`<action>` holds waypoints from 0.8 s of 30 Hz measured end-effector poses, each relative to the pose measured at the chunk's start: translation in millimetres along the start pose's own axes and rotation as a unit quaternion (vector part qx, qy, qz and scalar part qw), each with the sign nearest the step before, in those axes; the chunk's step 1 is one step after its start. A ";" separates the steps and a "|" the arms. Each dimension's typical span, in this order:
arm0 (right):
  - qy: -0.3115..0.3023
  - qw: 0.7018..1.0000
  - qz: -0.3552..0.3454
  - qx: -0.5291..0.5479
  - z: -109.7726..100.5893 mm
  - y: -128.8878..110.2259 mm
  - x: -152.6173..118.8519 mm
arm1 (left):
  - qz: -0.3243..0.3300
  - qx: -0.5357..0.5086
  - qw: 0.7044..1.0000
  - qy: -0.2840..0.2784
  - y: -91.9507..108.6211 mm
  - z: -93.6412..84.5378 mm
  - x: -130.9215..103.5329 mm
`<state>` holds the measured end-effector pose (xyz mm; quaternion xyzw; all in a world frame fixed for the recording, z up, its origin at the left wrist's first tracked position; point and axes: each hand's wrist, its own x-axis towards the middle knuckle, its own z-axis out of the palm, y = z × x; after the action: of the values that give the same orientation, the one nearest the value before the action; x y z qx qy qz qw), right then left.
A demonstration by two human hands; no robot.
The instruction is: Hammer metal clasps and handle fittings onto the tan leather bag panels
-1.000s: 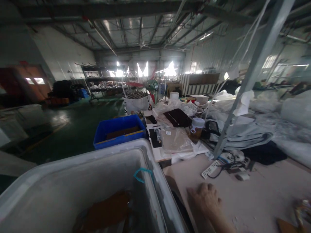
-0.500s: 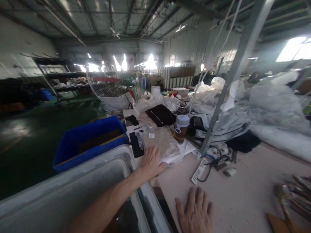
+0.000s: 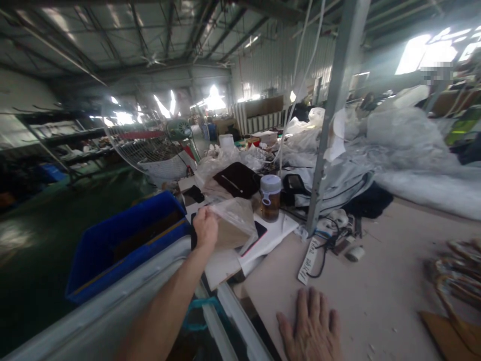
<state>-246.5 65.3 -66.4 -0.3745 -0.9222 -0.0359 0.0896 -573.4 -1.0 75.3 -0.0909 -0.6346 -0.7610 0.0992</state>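
My left hand [image 3: 205, 228] is closed on the near left edge of a clear plastic bag [image 3: 236, 215], which it holds raised off the table with a brownish flat sheet inside. Beneath the bag lie white papers [image 3: 272, 235] and a dark flat piece with a red edge [image 3: 260, 229]. My right hand [image 3: 313, 321] rests palm down on the pale tabletop [image 3: 270, 291], fingers spread, holding nothing. A handwritten white tag [image 3: 308, 261] on a black cord lies just beyond its fingertips.
A lidded jar of brown liquid [image 3: 270, 198] stands behind the papers, beside a metal post [image 3: 323, 150]. To the left are a blue bin [image 3: 124, 240] and a grey tub [image 3: 150, 281]. Rope-like coils [image 3: 454, 281] lie at the right. A large fan [image 3: 158, 145] stands behind.
My left hand has gone from lying on the plastic bag to gripping its edge and lifting it, uncovering the papers below. My right hand stays flat on the table. The view has turned slightly right.
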 end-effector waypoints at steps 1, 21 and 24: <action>0.002 1.000 0.000 0.004 -0.9 -0.3 0.0 | -0.023 -0.030 0.999 0.015 0.8 0.0 6.9; 0.065 0.997 -0.007 0.040 -3.4 -3.4 -3.6 | -0.210 -0.164 0.963 0.039 -49.4 11.6 18.0; 0.054 0.998 -0.005 0.029 -5.6 -3.8 -2.6 | -0.243 -0.146 0.958 0.040 -52.3 14.5 26.3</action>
<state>-246.5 60.1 -61.3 -0.3645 -0.9186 -0.0300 0.1496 -612.4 21.5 35.2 0.0830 -0.5149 -0.8496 -0.0779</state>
